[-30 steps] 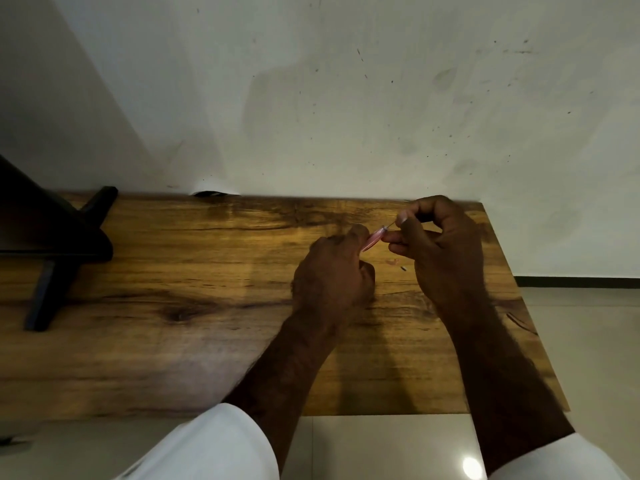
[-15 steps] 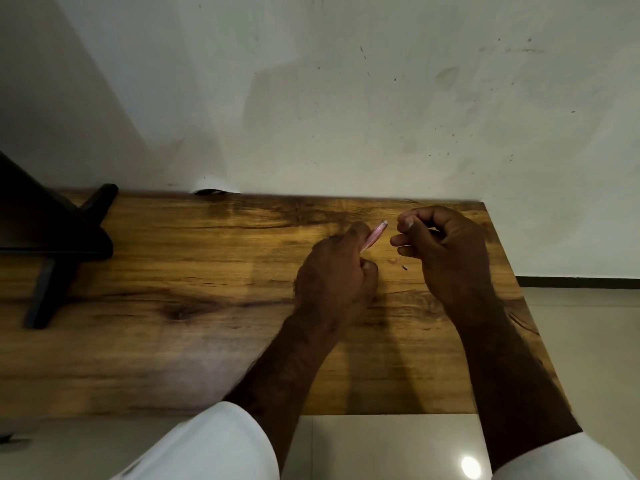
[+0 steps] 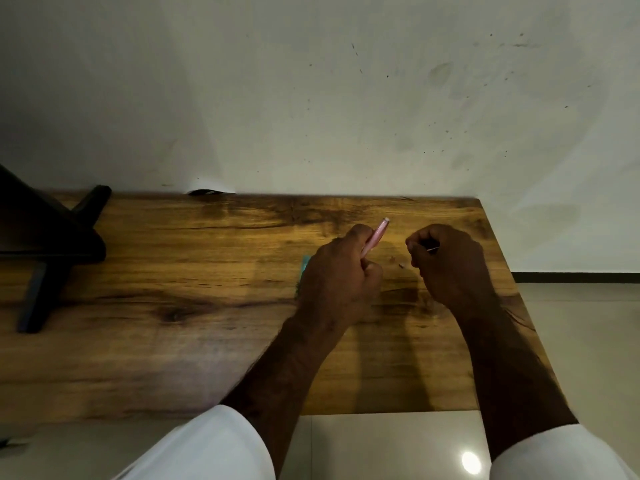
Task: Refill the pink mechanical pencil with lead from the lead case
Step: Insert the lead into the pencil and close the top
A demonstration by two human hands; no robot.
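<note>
L hand point(image 3: 337, 275) grips pink pencil point(image 3: 375, 237), R hand point(image 3: 450, 261) pinches lead point(image 3: 433, 250) — wider apart than before.

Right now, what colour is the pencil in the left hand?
The pencil is pink, clearest in the head view.

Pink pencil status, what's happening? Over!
Left hand grips pink pencil, end tilted up. Right hand pinches thin lead, apart from pencil. Small speck on table between hands.

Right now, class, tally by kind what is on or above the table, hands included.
Hands: 2, left hand, right hand
Pink pencil: 1
Thin stick: 1
Teal case: 1
Small bit: 1
Black stand: 1
Total: 7
</note>
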